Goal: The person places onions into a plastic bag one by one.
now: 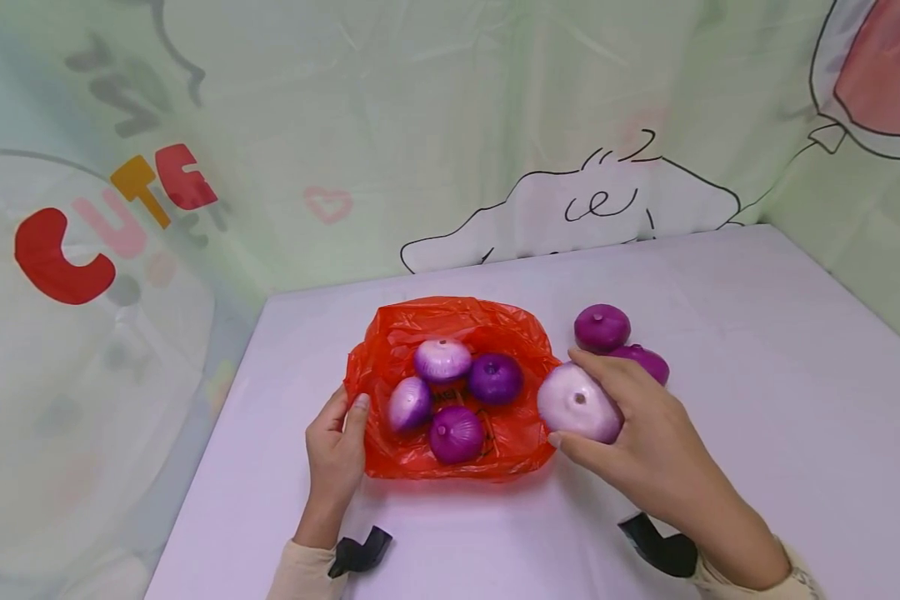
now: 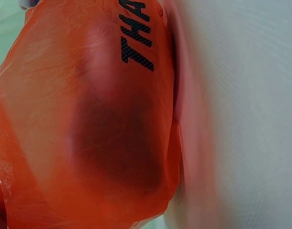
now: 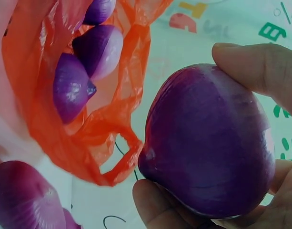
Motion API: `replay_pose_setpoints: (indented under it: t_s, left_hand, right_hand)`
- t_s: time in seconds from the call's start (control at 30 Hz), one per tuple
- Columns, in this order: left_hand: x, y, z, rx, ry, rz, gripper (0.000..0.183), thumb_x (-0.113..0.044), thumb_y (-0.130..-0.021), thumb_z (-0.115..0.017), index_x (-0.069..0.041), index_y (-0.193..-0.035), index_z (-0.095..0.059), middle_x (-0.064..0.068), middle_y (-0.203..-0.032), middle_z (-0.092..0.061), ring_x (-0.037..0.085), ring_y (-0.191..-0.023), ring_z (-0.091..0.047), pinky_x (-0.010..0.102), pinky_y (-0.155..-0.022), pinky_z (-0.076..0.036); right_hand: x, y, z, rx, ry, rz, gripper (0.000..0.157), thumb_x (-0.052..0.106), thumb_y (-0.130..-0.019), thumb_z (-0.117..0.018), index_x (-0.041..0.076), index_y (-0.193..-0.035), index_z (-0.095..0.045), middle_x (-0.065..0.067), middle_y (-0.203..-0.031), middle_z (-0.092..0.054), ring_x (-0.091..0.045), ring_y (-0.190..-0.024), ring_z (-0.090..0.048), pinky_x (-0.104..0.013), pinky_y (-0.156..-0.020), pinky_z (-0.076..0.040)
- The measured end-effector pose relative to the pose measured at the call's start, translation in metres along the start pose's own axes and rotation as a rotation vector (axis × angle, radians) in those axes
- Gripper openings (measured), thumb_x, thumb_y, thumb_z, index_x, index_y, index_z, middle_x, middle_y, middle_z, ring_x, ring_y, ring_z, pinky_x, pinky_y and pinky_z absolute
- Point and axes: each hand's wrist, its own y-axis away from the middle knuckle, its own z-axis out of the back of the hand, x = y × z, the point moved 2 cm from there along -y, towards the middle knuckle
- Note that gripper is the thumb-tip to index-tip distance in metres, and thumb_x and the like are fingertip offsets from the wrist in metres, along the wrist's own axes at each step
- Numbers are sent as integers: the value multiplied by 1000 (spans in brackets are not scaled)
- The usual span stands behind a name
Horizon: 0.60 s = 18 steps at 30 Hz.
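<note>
A red plastic bag (image 1: 453, 310) lies open on the table with several purple and white onions (image 1: 456, 435) inside. My left hand (image 1: 335, 458) grips the bag's left edge, thumb over the rim. In the left wrist view the bag's side (image 2: 41, 95) fills much of the picture, with dark round shapes showing through it. My right hand (image 1: 656, 442) holds a purple onion (image 1: 579, 402) with a pale cut-looking face, close to the bag's right edge. The right wrist view shows this onion (image 3: 207, 143) between thumb and fingers, its pointed tip towards the bag.
Two magenta onions, one farther back (image 1: 602, 327) and one partly behind my right hand (image 1: 647, 363), sit on the white table (image 1: 780, 333). A printed curtain (image 1: 450, 125) hangs behind the table. Black straps (image 1: 660, 546) show at both wrists.
</note>
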Motion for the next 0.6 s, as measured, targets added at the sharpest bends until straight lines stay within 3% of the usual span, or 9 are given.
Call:
replay_pose_setpoints:
  t_s: [0.6]
  left_hand:
    - [1, -1, 0, -1, -7, 3, 33, -14, -107, -59, -5, -137, -68, 6, -142, -66, 25, -128, -64, 26, -92, -58]
  right_hand:
    - [12, -14, -26, 106, -31, 8, 78, 17, -78, -92, 8, -147, -57, -12, -136, -61, -32, -121, -59, -51, -85, -63]
